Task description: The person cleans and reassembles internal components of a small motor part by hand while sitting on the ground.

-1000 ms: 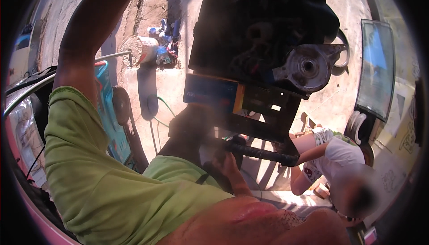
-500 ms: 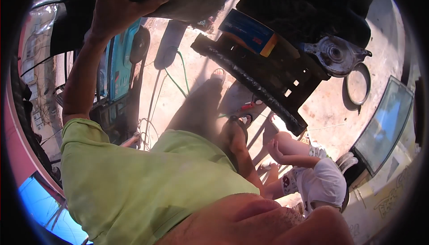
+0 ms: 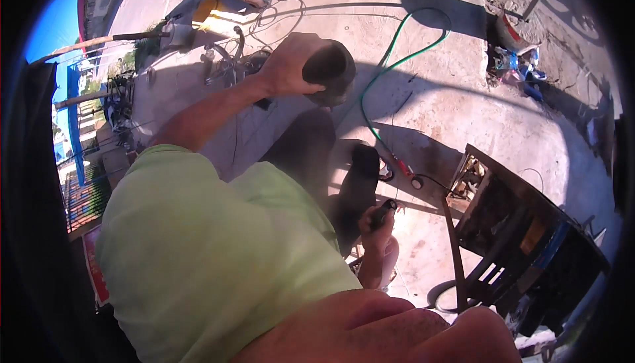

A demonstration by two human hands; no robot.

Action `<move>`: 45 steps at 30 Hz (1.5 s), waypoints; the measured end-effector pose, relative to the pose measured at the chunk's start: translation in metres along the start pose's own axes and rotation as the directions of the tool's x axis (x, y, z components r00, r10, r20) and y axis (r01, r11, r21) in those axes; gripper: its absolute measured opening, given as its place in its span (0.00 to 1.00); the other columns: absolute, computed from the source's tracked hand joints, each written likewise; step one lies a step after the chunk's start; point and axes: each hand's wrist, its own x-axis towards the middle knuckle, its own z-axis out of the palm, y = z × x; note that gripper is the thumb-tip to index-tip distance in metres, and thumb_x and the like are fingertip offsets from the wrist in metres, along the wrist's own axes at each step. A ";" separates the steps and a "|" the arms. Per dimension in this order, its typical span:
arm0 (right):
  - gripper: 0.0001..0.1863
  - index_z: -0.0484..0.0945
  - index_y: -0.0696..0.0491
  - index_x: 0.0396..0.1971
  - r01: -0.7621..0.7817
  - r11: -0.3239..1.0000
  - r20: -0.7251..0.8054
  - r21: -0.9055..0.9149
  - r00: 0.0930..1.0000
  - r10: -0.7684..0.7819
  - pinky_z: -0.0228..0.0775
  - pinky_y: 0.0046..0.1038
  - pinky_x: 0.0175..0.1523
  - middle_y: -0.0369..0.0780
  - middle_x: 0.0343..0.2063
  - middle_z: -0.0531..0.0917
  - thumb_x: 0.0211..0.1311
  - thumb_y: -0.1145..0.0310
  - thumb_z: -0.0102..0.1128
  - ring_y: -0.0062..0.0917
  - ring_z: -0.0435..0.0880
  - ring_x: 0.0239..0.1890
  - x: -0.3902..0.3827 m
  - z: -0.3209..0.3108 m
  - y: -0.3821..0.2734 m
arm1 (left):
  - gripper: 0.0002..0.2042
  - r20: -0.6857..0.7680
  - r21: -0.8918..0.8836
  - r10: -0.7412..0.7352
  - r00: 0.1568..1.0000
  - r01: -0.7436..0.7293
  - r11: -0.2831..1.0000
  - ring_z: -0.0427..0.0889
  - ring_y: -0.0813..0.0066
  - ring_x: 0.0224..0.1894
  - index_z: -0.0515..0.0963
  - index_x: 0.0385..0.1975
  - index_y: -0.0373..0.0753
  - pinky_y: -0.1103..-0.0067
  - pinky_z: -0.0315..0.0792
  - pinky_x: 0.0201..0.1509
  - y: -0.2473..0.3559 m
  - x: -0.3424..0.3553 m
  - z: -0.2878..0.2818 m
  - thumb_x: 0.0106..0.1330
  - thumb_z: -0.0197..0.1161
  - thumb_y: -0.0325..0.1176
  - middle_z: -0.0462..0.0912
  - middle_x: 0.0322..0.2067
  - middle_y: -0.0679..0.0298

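Note:
My left hand (image 3: 294, 65) grips a dark, hollow, curved object (image 3: 334, 75), raised in front of me over the concrete. My right hand (image 3: 376, 230) is low at my side, closed on a small dark cylindrical tool (image 3: 382, 212) with its end showing above my fingers. Just beyond that hand lies a green hose (image 3: 370, 128) with a red fitting (image 3: 401, 164) and a small round gauge (image 3: 417, 181). My legs in dark shadow are below.
A dark metal stand (image 3: 496, 230) with parts is at the right. A bucket (image 3: 512, 29) and debris (image 3: 519, 65) lie top right. Metal clutter (image 3: 228, 62), coiled cable and a yellow object (image 3: 206, 11) are top left. Another person's leg (image 3: 389, 257) shows partly behind my right hand.
The view has swung left, shifting the metal stand toward the lower right. My left hand has moved inward and right with the dark object. My right hand remains low.

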 end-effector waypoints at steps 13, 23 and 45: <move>0.30 0.78 0.51 0.38 0.021 0.818 0.113 -0.575 0.992 0.054 0.55 0.20 0.19 0.35 0.23 0.75 0.70 0.34 0.49 0.20 0.69 0.18 0.075 0.227 -0.027 | 0.45 -0.178 -0.221 -0.461 0.869 0.421 0.880 0.71 0.49 0.62 0.71 0.63 0.42 0.62 0.68 0.67 -0.190 -0.256 -0.019 0.39 0.86 0.38 0.72 0.60 0.52; 0.31 0.77 0.50 0.41 -0.076 0.721 0.166 -0.689 0.951 0.259 0.54 0.21 0.21 0.35 0.24 0.74 0.63 0.33 0.57 0.20 0.67 0.19 0.097 0.384 0.039 | 0.42 -0.279 -0.313 -0.599 0.750 0.519 0.795 0.73 0.48 0.59 0.73 0.60 0.43 0.59 0.71 0.64 -0.293 -0.377 -0.052 0.38 0.84 0.37 0.74 0.57 0.53; 0.32 0.78 0.52 0.40 -0.266 0.343 0.015 -0.901 0.771 0.637 0.54 0.24 0.23 0.35 0.20 0.74 0.67 0.33 0.51 0.21 0.67 0.18 0.096 0.504 0.156 | 0.47 -0.386 -0.336 -0.913 0.131 0.902 0.272 0.72 0.48 0.63 0.69 0.64 0.41 0.61 0.68 0.68 -0.243 -0.711 -0.026 0.38 0.85 0.34 0.73 0.60 0.51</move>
